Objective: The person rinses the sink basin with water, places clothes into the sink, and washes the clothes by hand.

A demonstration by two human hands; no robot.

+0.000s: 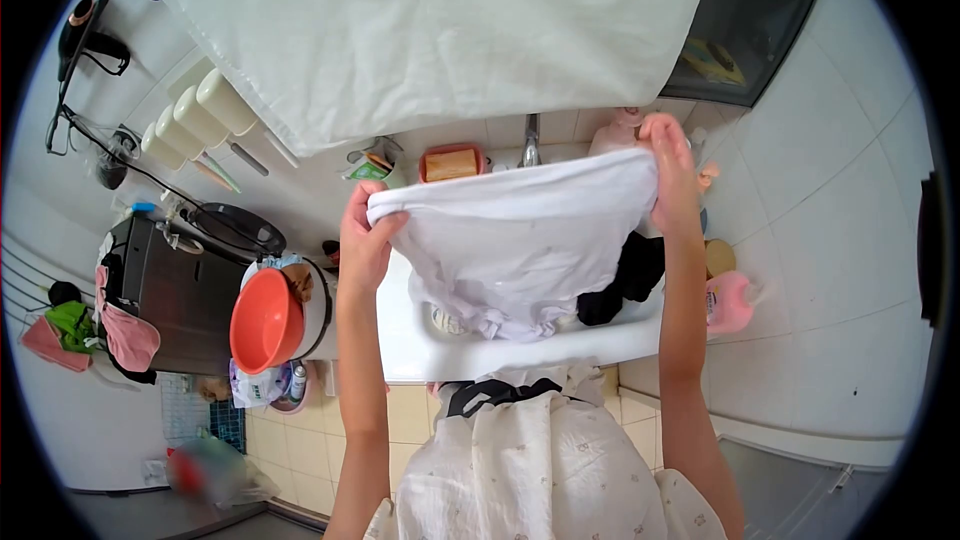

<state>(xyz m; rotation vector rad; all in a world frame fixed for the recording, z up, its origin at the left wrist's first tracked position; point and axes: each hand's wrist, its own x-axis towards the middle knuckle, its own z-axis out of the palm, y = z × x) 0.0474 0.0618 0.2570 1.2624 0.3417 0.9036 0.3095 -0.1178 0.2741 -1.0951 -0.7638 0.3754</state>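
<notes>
A white garment (520, 240) is stretched between my two hands over the white sink (400, 340), its upper edge pulled nearly straight. My left hand (368, 230) grips its left corner, thumb on top. At the right corner, my right hand (670, 168) is closed around the edge, raised a little higher. The lower part of the garment hangs bunched down into the sink. Black cloth (628, 280) lies at the sink's right side, partly behind the garment. Whatever else is in the basin is mostly hidden.
Behind the sink are a faucet (531, 140) and a brown bar (450, 164) in a red dish. A pink bottle (728, 302) stands right. Left are an orange basin (267, 321) and a dark appliance (180, 290). A white curtain (420, 30) hangs ahead.
</notes>
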